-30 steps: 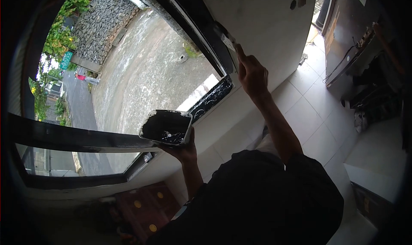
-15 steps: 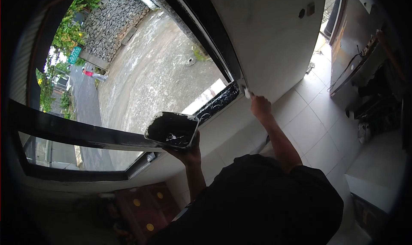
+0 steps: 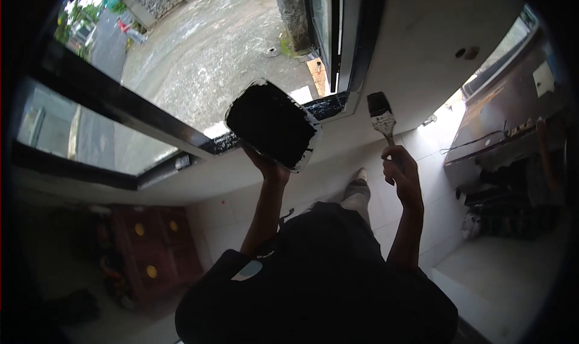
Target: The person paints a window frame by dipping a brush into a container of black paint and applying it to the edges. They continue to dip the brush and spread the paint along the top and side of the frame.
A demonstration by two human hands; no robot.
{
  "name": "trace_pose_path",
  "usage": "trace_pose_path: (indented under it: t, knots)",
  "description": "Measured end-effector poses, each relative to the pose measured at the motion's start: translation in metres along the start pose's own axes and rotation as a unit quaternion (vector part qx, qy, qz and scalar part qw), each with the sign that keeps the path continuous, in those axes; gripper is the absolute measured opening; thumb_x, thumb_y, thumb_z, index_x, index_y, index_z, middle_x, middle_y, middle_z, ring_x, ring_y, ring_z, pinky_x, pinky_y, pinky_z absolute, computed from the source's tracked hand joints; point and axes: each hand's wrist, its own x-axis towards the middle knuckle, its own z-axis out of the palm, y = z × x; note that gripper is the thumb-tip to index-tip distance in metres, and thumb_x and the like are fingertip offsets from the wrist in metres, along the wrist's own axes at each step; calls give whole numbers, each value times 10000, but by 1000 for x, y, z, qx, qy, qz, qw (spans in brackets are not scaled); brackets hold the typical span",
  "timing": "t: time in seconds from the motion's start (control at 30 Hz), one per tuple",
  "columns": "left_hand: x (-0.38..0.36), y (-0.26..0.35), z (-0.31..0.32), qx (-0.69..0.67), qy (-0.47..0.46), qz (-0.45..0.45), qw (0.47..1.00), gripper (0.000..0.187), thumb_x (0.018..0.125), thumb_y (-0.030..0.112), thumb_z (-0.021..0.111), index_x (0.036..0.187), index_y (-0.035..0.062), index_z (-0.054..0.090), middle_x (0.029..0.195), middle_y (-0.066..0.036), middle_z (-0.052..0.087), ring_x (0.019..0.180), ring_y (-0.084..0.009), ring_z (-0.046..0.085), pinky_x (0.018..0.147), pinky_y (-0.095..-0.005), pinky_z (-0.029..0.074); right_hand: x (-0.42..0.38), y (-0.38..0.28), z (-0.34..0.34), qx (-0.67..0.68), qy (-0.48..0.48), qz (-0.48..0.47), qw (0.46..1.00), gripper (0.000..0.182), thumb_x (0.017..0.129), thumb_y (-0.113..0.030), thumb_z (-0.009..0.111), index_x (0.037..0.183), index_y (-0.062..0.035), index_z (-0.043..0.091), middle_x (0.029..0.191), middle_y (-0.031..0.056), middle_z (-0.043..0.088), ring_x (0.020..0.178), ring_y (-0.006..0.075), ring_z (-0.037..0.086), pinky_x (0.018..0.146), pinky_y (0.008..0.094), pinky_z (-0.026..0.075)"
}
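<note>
My left hand (image 3: 269, 167) grips a paint tub (image 3: 271, 124) from beneath. The tub's inside is coated in black paint, with pale, smeared edges, and its mouth tilts up toward me. A paintbrush (image 3: 380, 112) is in my right hand (image 3: 403, 170), held by the handle with the dark bristles pointing up. Its metal band is smeared with paint. The brush is apart from both the tub and the wall. Between the two hands, behind the tub, the black window frame's lower rail (image 3: 329, 105) shows glossy, uneven dark patches.
The white wall (image 3: 422, 48) rises beyond the brush. A dark red cabinet (image 3: 160, 241) with yellow round spots stands lower left. Cluttered shelving (image 3: 512, 181) is at right, above the tiled floor (image 3: 386, 214). Outside, a person in red (image 3: 129, 31) is on the road.
The brush has come away from the frame's corner and now points up in my right hand. My left hand has raised and tilted the tub. The view has turned.
</note>
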Motion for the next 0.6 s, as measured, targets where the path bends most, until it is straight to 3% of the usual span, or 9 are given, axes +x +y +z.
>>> trace_pose_path:
  t: [0.07,0.13,0.17,0.27,0.3,0.33,0.4,0.5,0.6]
  knots:
    - [-10,15,21,36,12,12,999,748,934,684,233,1471,164,277,1450,-63,377,1317,-238,395,1104,-417,324,-16,-28,4,-2,-31,3,1000,215,831,-57,590,1039,-23,550,831,-11,472,592,39,388,522,195,319]
    - [-16,22,26,32,87,-2,996,756,936,683,219,1471,152,274,1445,-68,384,1317,-240,394,1107,-408,317,-28,-49,14,24,-70,-81,994,403,729,-171,700,1056,-12,527,864,27,467,643,71,414,540,224,323]
    - [-18,19,14,26,51,-4,998,773,929,695,221,1474,150,271,1450,-70,382,1318,-241,393,1107,-405,314,-32,-52,12,53,-111,-98,988,580,639,-255,758,1089,0,497,869,56,475,679,106,432,554,245,332]
    - [-31,21,5,11,51,-35,998,833,897,740,228,1481,148,263,1469,-77,365,1325,-246,386,1109,-406,306,-29,-75,25,-46,-175,-238,954,631,661,-334,763,1107,13,481,839,64,489,660,128,438,563,262,330]
    - [-34,22,5,-10,53,-63,997,851,887,753,230,1482,146,263,1472,-81,363,1327,-250,383,1109,-408,305,-31,-77,30,-74,-132,-261,954,548,722,-360,745,1057,4,510,777,62,494,655,129,439,571,274,335]
    - [-37,25,5,-31,52,-90,994,868,876,766,233,1482,145,263,1474,-84,361,1329,-253,381,1109,-409,305,-30,-75,36,-92,-80,-297,947,404,788,-320,693,985,0,545,686,53,483,606,128,433,541,270,319]
    - [-43,37,10,-62,79,-113,989,871,875,768,225,1482,144,263,1477,-89,356,1334,-256,375,1108,-410,307,-20,-81,46,-171,-107,-393,897,303,799,-215,642,983,16,574,634,56,500,552,132,468,511,263,343]
    - [-46,38,5,-89,88,-136,983,875,878,766,203,1481,135,262,1478,-104,353,1341,-261,370,1107,-417,315,-34,-97,92,-193,-14,-322,927,261,776,-120,598,989,32,597,634,62,551,538,148,537,503,262,400]
    - [-51,36,2,-93,80,-142,982,876,885,757,175,1478,117,260,1468,-123,366,1338,-268,384,1106,-425,330,-20,-105,109,-246,-133,-321,905,321,667,35,583,982,17,643,735,123,643,621,200,633,576,285,495]
